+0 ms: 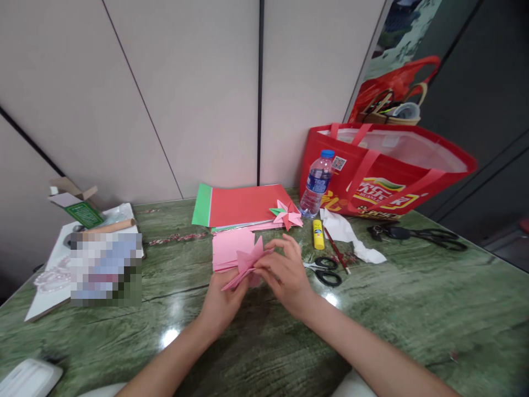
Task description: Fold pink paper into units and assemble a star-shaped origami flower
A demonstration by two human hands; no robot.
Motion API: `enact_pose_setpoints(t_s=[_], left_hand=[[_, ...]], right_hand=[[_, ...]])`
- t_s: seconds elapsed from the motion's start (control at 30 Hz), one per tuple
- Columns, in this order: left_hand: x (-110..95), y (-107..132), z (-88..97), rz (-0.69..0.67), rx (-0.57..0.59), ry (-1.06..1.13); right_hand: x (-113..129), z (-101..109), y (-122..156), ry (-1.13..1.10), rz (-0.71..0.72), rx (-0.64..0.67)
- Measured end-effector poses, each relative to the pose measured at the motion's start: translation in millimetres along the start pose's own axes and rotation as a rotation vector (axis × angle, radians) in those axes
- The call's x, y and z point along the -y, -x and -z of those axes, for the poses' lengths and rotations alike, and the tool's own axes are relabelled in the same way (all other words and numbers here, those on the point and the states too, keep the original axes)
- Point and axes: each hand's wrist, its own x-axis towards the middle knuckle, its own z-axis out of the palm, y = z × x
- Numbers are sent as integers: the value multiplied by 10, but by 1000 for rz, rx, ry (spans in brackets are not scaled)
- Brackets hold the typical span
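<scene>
Folded pink paper (250, 258) is mid-scene over the green table (124, 331), between the 2 hands. Left hand (224, 299) pinches it, thumb against fingers; right hand (289, 275) has thumb and index nearly closed at its right side, other fingers loosely curled. Best handling: light, steady left grip, right fingertips firming creases without crushing points. Far right: red bag (388, 187), top open, contents mostly hidden; capped bottle (317, 184), fill level unclear. Far left: green box (85, 213), flaps open, contents unclear.

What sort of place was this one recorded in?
Probably an indoor papercraft spot at a green marble-look table, judging by the yellow glue stick, black-handled scissors and folded paper star.
</scene>
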Motion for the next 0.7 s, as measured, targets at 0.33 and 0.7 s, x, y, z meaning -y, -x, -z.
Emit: enact_pose_setpoints(t_s=[0.33,0.7], left_hand=[[34,-23,20,-5,148,66],[104,-18,18,61,249,22]], right_hand=[[51,28,19,-287,-414,-16],[61,21,3,-607,-595,146]])
